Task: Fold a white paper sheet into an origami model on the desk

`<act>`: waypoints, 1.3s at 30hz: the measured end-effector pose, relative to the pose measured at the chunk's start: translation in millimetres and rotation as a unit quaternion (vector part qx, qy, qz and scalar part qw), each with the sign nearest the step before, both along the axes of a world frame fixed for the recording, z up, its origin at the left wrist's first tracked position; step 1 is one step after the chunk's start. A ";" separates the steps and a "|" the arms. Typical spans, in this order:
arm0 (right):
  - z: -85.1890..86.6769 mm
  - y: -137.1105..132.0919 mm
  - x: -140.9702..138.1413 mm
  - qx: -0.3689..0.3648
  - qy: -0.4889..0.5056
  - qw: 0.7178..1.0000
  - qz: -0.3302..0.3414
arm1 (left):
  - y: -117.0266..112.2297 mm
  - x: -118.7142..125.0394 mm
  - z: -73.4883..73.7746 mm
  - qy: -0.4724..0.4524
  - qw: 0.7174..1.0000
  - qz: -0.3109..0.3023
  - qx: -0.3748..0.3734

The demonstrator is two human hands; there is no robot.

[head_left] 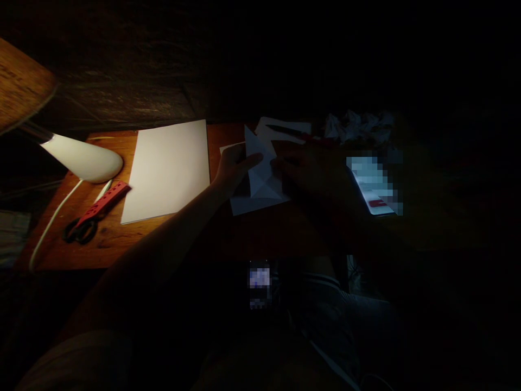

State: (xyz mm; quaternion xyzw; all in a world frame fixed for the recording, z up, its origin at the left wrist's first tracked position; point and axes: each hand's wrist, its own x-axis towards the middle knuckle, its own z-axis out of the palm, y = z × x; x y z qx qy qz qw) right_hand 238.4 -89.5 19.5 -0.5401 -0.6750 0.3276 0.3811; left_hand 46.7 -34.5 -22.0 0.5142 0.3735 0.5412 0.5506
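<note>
A folded white sheet of paper (262, 179) with creases and a pointed top is held up between my two hands over the wooden table. My left hand (233, 165) grips its left edge, the thumb lying across the front face. On the right side, my right hand (295, 167) pinches the paper's edge; much of that hand is lost in shadow. Beneath the folded piece lies another white sheet (240, 206), flat on the table. Just behind is a further piece of white paper (303, 128), with a dark-bladed, red-handled tool (313, 140) across it.
A stack of white paper (169, 174) lies left of my hands. Scissors with black handles (85, 229) and a red blade cover (108, 202) rest by the lamp (87, 157). Crumpled paper (354, 126) sits back right, near a lit phone (372, 187). Another lit screen (259, 285) shows below the table edge.
</note>
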 end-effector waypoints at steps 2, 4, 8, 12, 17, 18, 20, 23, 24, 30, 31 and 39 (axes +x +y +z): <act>-3.5 1.7 0.4 0.002 0.007 1.000 0.002 | -2.6 0.2 2.4 0.022 0.999 -0.034 -0.010; -7.6 3.2 1.2 0.004 0.007 1.000 0.012 | -3.5 -0.6 4.9 0.032 0.998 -0.048 -0.016; -15.0 5.3 1.8 -0.020 0.010 0.999 0.034 | -2.1 -3.4 5.7 0.058 0.997 -0.054 -0.001; -15.8 6.1 1.2 -0.022 0.015 0.999 0.027 | -1.0 -4.1 4.2 0.059 0.997 -0.053 -0.007; -4.6 2.4 -0.3 -0.013 -0.003 1.000 0.019 | -1.2 -3.1 4.3 0.049 0.997 -0.051 -0.010; -2.4 1.1 -0.5 -0.016 -0.008 1.000 0.021 | -1.2 -3.1 4.1 0.049 0.997 -0.051 -0.007; -0.2 -1.3 -0.4 -0.027 -0.014 0.999 0.032 | -1.0 -3.2 3.6 0.044 0.998 -0.045 -0.003; -3.7 -1.7 1.2 -0.023 -0.007 0.998 0.056 | -0.3 -3.7 2.5 0.032 0.999 -0.030 0.002; -6.3 -0.7 2.1 -0.015 -0.004 0.998 0.063 | -0.1 -4.0 2.3 0.034 0.999 -0.030 0.006; -19.5 8.0 4.9 0.024 0.008 0.994 0.103 | -0.7 -7.2 4.6 0.109 0.992 -0.057 0.026; -19.8 8.4 4.6 0.029 0.010 0.994 0.105 | -0.9 -7.6 5.2 0.114 0.991 -0.060 0.026; -13.9 5.3 1.5 0.025 0.010 0.996 0.082 | 0.2 -5.9 4.8 0.074 0.996 -0.043 0.019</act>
